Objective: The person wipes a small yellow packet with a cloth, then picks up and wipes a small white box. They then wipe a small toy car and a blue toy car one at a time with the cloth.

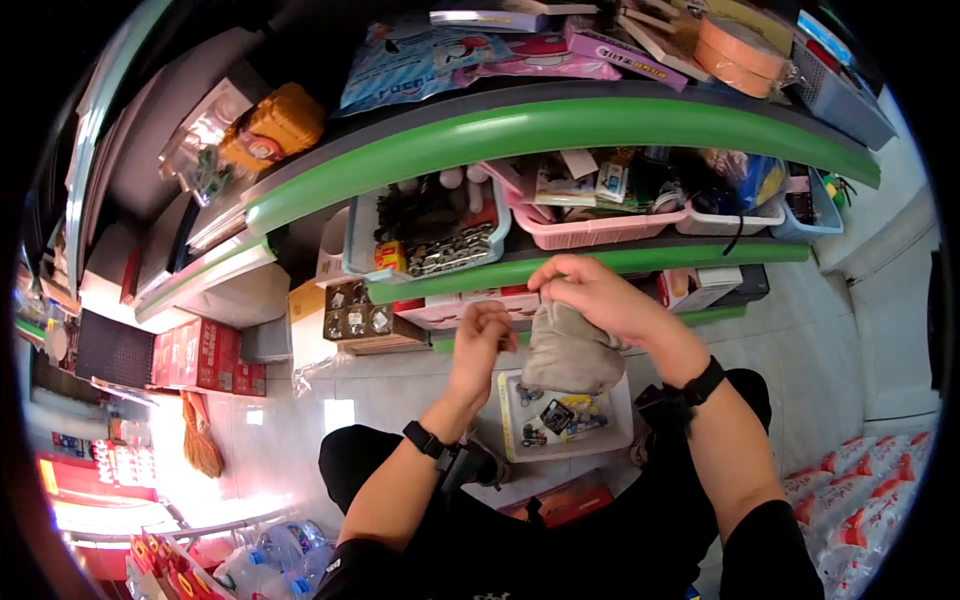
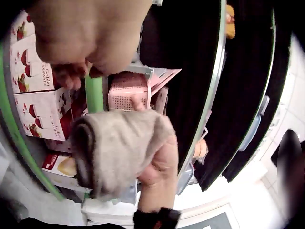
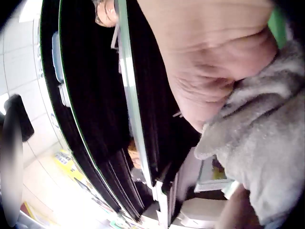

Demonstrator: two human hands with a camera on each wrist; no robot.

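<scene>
A grey cloth (image 1: 572, 350) hangs from the right hand (image 1: 600, 300), whose thumb and fingers pinch its top edge. In the left wrist view the cloth (image 2: 124, 148) spreads in front of the right hand (image 2: 164, 160). The left hand (image 1: 482, 345) is raised beside the cloth with its fingers loosely bent, holding nothing. Below the cloth, a white bin (image 1: 508, 418) on the floor holds small toy-like pieces. In the right wrist view, folds of the cloth (image 3: 257, 138) lie against the right hand (image 3: 214, 62).
Green-edged shelves (image 1: 560, 122) carry a blue basket (image 1: 352, 235), a pink basket (image 1: 580, 236) and packets. Glass boxes (image 1: 358, 318) stand at the lower left, with red cartons (image 1: 198, 355) farther left. Plastic-wrapped packs (image 1: 860, 500) lie at the lower right. A broom (image 1: 200, 440) stands at the left.
</scene>
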